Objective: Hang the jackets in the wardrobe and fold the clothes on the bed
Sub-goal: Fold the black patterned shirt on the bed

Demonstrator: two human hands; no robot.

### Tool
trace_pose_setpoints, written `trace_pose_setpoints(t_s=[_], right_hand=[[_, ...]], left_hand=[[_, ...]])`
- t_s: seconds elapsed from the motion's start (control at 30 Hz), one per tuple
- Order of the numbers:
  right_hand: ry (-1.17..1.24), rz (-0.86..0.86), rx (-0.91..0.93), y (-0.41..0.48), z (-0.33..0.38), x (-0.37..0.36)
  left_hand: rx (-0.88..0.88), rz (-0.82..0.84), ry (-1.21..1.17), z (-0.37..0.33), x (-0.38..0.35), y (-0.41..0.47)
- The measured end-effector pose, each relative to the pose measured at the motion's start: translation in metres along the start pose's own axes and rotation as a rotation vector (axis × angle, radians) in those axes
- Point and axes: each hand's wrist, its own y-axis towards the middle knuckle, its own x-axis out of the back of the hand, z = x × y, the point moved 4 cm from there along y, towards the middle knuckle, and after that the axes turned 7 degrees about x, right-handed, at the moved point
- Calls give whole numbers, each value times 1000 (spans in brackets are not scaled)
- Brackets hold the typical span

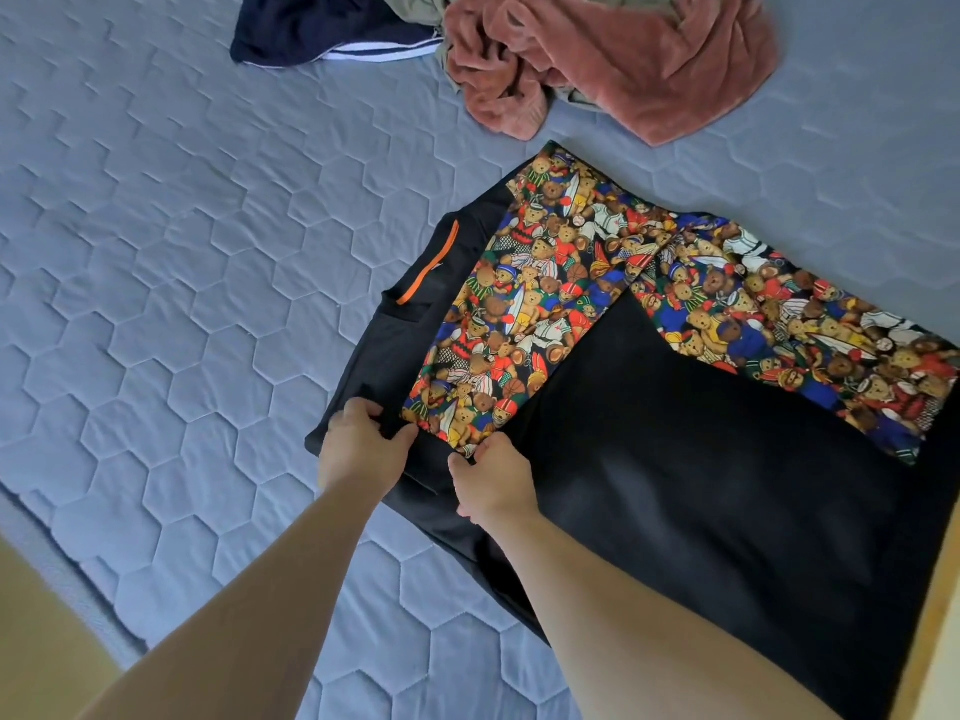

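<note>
A black garment with teddy-bear print sleeves lies flat on the grey quilted bed. One printed sleeve is folded down across its left side; the other lies across the top right. An orange strip shows at the black left edge. My left hand pinches the cuff end of the folded sleeve at its left corner. My right hand pinches the same cuff at its right corner. Both hands sit close together near the garment's lower left.
A crumpled pink fleece lies at the top of the bed over an olive garment. A navy garment with white stripes lies to its left. A wooden bed edge shows at the lower left and lower right.
</note>
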Motion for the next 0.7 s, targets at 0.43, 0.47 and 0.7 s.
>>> trace_pose_setpoints(t_s=[0.43,0.47,0.7], right_hand=[[-303,-80,408,26,64,29],[-284,-69,385,34,67,30],[-130,-69,214,73,110,41]], left_hand=[[81,260,141,-8,27,58],[62,298,91,-14,30,61],[-242,382,216,-59,33,38]])
